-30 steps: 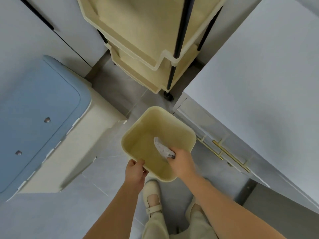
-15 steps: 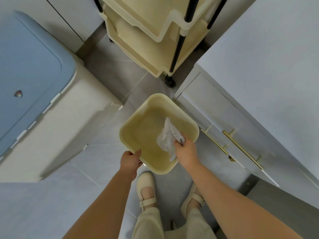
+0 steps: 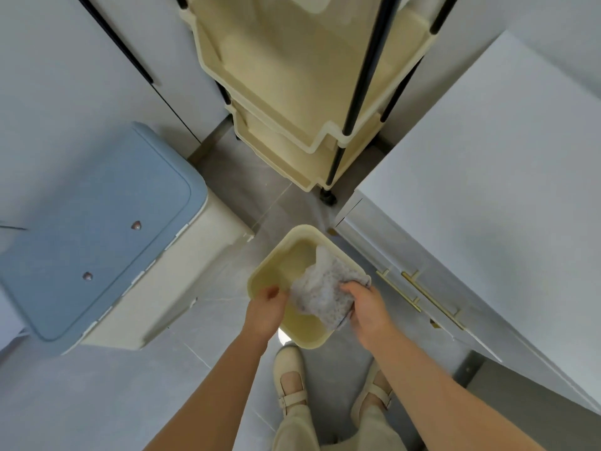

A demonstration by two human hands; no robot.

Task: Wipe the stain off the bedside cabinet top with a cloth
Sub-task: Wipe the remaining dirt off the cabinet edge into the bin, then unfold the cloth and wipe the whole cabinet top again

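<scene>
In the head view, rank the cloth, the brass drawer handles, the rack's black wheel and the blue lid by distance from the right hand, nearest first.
1. Cloth, in the right hand's grip.
2. Brass drawer handles, just to its right.
3. Black wheel, ahead, under the rack.
4. Blue lid, far left.

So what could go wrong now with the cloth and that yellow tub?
The cloth hangs over the yellow tub, gripped by the right hand. If it is wet, it might drip on the floor tiles near the shoes, which could get slippery. The left hand is at the tub's rim, so a bump might tip it. A soggy cloth could also leave the white cabinet top streaky.
</scene>
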